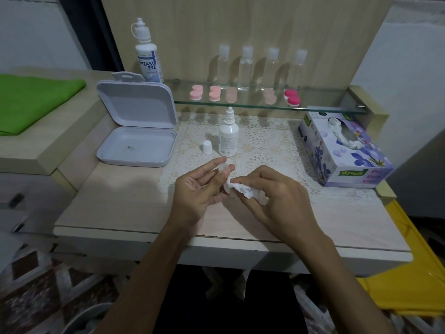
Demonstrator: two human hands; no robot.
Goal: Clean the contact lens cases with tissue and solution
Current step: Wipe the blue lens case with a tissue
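Wiping a small clear lens case, with slips and spills the main risks.

Head view: left hand [199, 186] pinching a small clear plastic contact lens case [224, 170] between thumb and fingertips; right hand [272, 196] curled round a crumpled white tissue [245, 190] pressed against the case's near side. Just beyond the left fingertips, an uncapped white plastic solution bottle [228, 136] standing upright on the lace mat, its small white cap [207, 147] loose beside it. Likely trouble, judged from this: too hard a rub twisting the slick case out of the light pinch and onto the bench [125, 203]; a forward reach knocking the open bottle over; damp tissue shredding and leaving lint inside the case.
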